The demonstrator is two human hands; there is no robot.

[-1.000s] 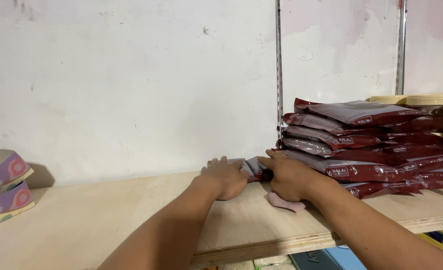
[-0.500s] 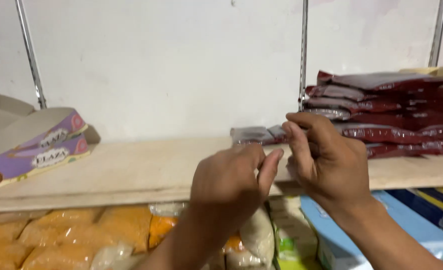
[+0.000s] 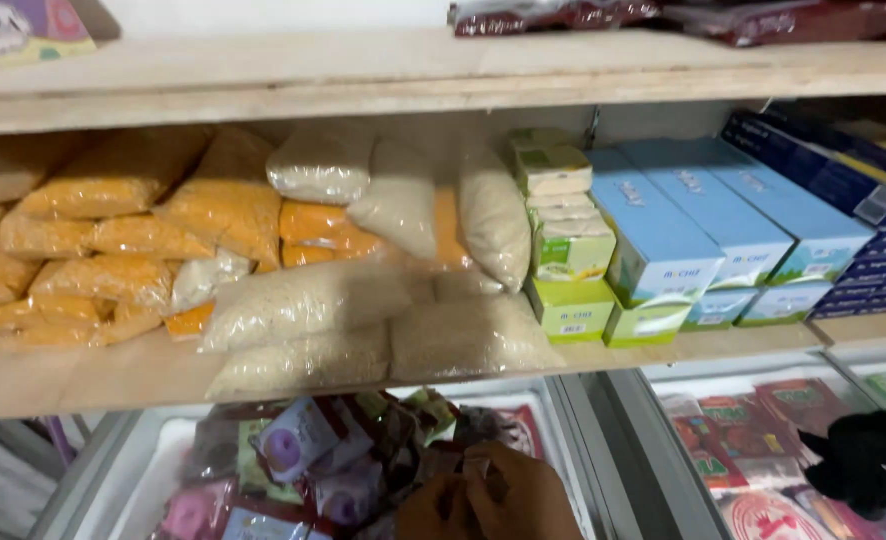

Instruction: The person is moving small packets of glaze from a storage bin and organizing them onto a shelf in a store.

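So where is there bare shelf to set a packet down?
The upper wooden shelf is bare between the purple carton and dark red packets. The lower wooden shelf has a bare front-left strip; elsewhere clear grain bags and light blue boxes crowd it.

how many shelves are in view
2: the top wooden shelf under the dark red packets, and the lower shelf with rice bags and boxes. More may sit outside the frame.
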